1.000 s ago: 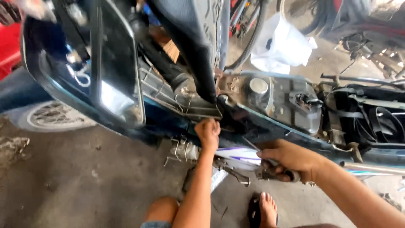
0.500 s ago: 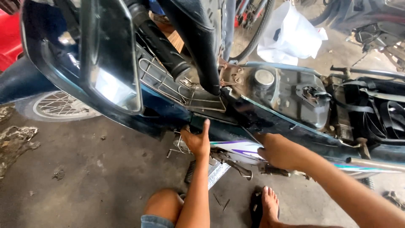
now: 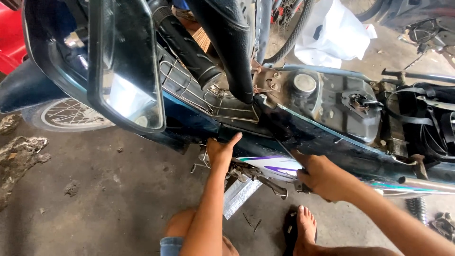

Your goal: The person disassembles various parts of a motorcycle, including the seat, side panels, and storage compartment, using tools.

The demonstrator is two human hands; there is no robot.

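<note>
Left hand (image 3: 222, 150) presses up w/ fingers spread wide against the underside of the dark side panel (image 3: 308, 137) of the motorcycle, holding nothing. Our right hand (image 3: 322, 178) is curled at the panel's lower edge, just above the white-and-purple striped cover (image 3: 270, 165); can't tell if it grips anything, fingers mostly hidden. Panel runs along the bike's near side, below the bare fuel tank (image 3: 332, 102) w/ its round cap (image 3: 304, 83). Wire basket (image 3: 208, 97) sits left of the tank, mirror (image 3: 125, 66) close to us. Our bare foot (image 3: 305, 227) rests on a sandal on the concrete floor (image 3: 95, 199).
</note>
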